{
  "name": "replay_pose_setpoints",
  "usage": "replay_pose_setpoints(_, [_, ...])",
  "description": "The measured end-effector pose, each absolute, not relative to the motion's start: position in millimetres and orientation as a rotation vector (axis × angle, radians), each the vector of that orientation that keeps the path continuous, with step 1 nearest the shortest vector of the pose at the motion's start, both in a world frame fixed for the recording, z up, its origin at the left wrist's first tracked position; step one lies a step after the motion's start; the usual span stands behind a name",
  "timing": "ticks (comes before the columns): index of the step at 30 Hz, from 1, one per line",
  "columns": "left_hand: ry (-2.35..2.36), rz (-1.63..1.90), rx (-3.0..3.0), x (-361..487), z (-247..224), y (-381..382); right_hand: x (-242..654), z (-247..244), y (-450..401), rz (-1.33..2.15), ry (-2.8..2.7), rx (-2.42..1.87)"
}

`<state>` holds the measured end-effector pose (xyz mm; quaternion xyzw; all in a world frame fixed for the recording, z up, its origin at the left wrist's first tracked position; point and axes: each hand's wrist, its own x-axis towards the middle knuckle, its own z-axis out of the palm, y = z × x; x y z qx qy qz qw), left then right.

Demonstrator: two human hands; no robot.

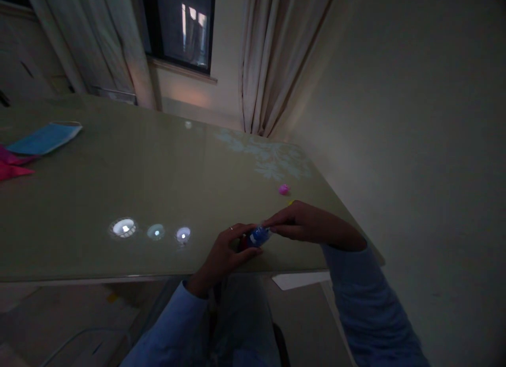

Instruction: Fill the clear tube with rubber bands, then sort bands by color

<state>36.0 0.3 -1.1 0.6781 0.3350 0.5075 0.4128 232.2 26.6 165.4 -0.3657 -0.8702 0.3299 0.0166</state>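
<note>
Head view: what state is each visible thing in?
Blue object: held, tilted; open or closed unclear
Left hand: gripping it
Right hand: fingers at its end
Pink piece: on the table
Yellow piece: partly hidden
Mask: lying flat
Pink sheet: partly cut off
Curtains: hanging, drawn aside

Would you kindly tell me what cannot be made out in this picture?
All in the head view:
Blue item: markings too small; one end hidden by the left hand.
Right hand: grip too small to judge.
Yellow item: partly hidden by the right hand.
Far-left pink item: cut off by the left edge.
</note>
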Motion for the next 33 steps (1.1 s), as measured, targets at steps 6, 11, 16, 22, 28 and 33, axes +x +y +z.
replay_pose_setpoints(6, [0.861,1.241,1.650,35,0,-1,242,165,21,0.977,-2.478,-1.207])
replay_pose_setpoints(11, [0.868,1.158,1.494,34,5,-4,245,135,2,0.861,-2.148,-1.226])
replay_pose_setpoints(16, [0.825,1.223,1.308,44,11,-8,229,93,-9,0.729,-2.065,-1.136])
replay_pose_setpoints(22, [0.926,1.272,1.617,50,10,-8,218,63,-19,0.722,-1.727,-1.098])
replay_pose_setpoints(28, [0.609,1.117,2.022,41,28,23,242,41,-45,0.749,-1.368,-1.022])
replay_pose_setpoints(33, [0.573,0.932,2.257,71,38,71,271,24,-53,0.714,-1.227,-1.079])
